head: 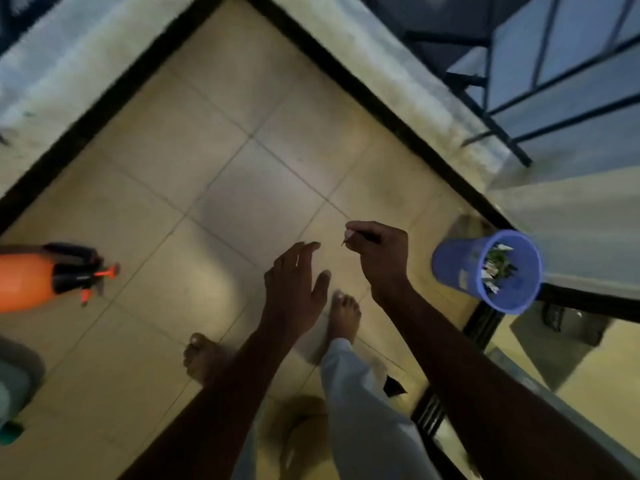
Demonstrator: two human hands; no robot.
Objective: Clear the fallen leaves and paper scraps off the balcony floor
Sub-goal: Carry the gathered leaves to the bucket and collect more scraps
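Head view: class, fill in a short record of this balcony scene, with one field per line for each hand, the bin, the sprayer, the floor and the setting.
right hand: closed, pinching a small dark scrap
left hand: open, empty, fingers spread
bin: blue, upright, right of the hands, holds leaves and paper bits
sprayer: orange, at left edge
floor: beige tiles; one dark scrap near the right leg
setting: balcony corner, dim light, bare feet

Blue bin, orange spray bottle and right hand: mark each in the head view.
blue bin [453,268]: head view, on its outer side wall.
orange spray bottle [24,282]: head view, on its orange body.
right hand [381,254]: head view, on the back of the hand.
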